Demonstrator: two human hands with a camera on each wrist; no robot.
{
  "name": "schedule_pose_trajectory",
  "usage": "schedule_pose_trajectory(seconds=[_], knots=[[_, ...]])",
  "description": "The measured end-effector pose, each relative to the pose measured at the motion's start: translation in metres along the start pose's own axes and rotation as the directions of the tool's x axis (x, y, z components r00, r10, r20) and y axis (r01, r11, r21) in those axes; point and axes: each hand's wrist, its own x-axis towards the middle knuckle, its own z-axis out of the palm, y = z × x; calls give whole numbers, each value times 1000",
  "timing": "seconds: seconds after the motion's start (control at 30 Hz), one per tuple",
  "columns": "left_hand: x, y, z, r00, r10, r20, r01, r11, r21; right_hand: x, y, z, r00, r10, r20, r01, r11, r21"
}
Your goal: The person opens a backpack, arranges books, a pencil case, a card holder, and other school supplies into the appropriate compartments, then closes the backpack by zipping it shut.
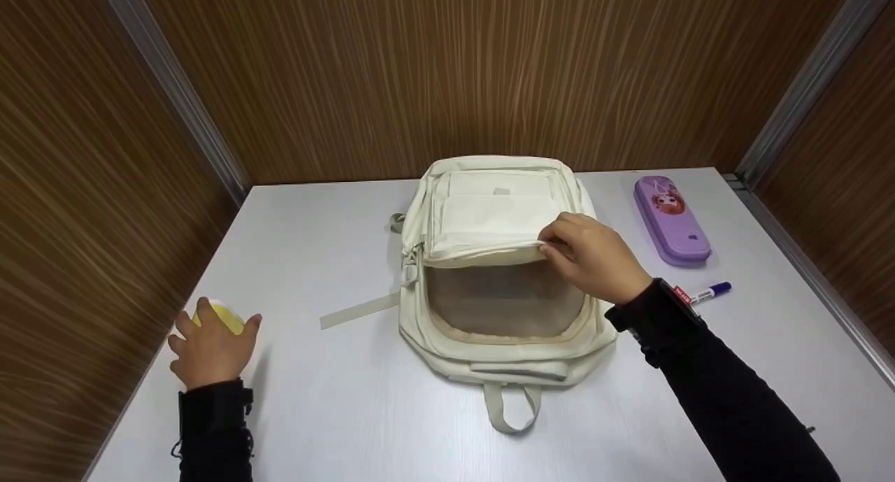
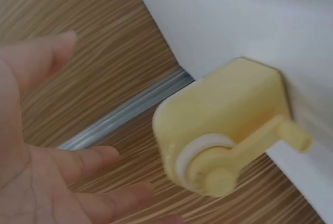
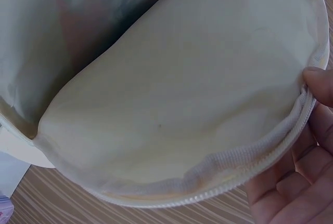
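Observation:
A cream backpack lies on the table with its handle towards me and its main compartment unzipped. My right hand pinches the zipped edge of the front flap between thumb and fingers, holding it raised. The flap's pale lining and the zipper teeth show in the right wrist view. Far to the left, my left hand reaches over a yellow crank pencil sharpener near the table's left edge. Its fingers are spread, and in the left wrist view a gap shows between them and the sharpener.
A purple pencil case with a cartoon figure lies right of the backpack. Below it is a marker with a blue cap, partly behind my right wrist. A loose strap extends left from the bag. Wood-grain panels border the white table.

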Motion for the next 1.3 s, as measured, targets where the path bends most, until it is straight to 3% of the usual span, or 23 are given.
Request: schedule_pose_trajectory(seconds=[0.1, 0.4, 0.67, 0.83, 1.03, 1.17, 1.3], knots=[[3, -7, 3, 999, -23, 41, 25, 999, -28, -1, 0, 0, 1000, -3, 4, 3, 1000, 3], [17, -24, 8, 996, -82, 43, 83, 996, -21, -2, 1, 1, 999, 23, 23, -24, 1000, 14], [23, -36, 16, 993, -113, 27, 115, 988, -99, -2, 0, 2, 1000, 20, 24, -21, 1000, 15], [21, -28, 25, 998, -61, -10, 60, 992, -108, -3, 1, 3, 999, 26, 23, -26, 999, 19], [8, -9, 31, 998, 59, -37, -62, 995, -80, -3, 1, 3, 999, 25, 27, -25, 1000, 18], [-6, 12, 32, 984, 172, -43, -174, 982, -70, -3, 1, 3, 999, 24, 24, -24, 1000, 16], [-22, 36, 33, 957, 284, -57, -287, 956, -56, -3, 0, 3, 999, 31, 25, -31, 999, 19]])
